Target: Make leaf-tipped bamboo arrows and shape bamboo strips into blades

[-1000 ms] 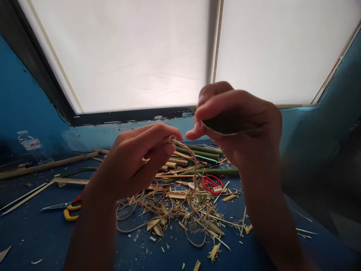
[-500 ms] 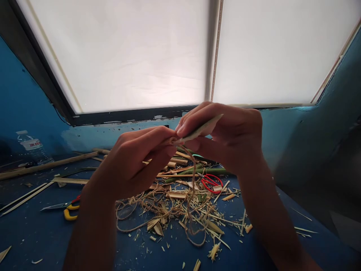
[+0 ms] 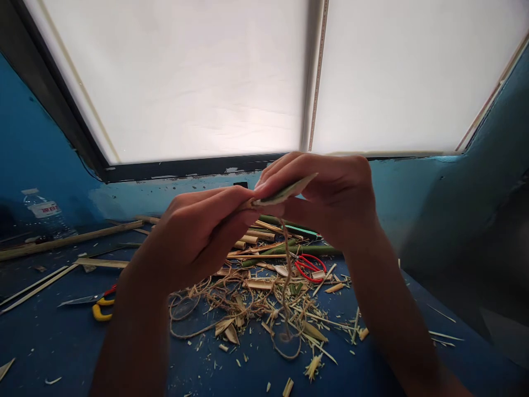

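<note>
A water bottle (image 3: 43, 212) at the far left carries a white label with red characters, too small and blurred to read. A strip (image 3: 317, 71) down the window mullion shows fine ruler-like marks, none legible. No other writing shows.

Craft workshop, your blue worktop (image 3: 49, 342) under a big blind-covered window (image 3: 185, 82), split bamboo lengths (image 3: 285, 248), shavings and twine (image 3: 231, 298) at its middle, red scissors (image 3: 308, 267), yellow-handled cutter (image 3: 93, 303) toward its left edge.

Blue wall (image 3: 37, 149), bright window (image 3: 185, 82)
</note>
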`<act>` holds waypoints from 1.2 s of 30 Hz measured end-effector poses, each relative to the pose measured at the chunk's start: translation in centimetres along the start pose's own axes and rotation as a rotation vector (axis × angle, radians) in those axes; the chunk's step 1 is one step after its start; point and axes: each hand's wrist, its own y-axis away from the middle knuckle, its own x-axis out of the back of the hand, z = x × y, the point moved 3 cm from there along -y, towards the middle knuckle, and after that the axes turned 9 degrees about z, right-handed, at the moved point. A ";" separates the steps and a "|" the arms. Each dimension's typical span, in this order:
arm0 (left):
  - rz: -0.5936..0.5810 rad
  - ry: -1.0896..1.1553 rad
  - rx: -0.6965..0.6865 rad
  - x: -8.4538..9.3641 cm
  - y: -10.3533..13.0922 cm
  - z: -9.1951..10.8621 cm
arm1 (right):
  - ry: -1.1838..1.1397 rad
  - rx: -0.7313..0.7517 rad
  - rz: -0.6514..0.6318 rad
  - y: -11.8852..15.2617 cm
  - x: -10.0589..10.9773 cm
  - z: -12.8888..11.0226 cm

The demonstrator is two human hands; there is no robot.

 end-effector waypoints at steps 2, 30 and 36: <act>-0.004 -0.029 0.010 0.0 0.1 0.0 | -0.020 -0.010 -0.035 -0.1 0.1 0.0; -0.140 0.016 0.233 -1.0 0.1 -0.6 | -0.054 -0.224 0.065 0.1 0.9 2.1; -0.069 0.134 0.299 -1.0 0.4 -0.7 | -0.067 -0.234 0.081 0.2 0.6 1.2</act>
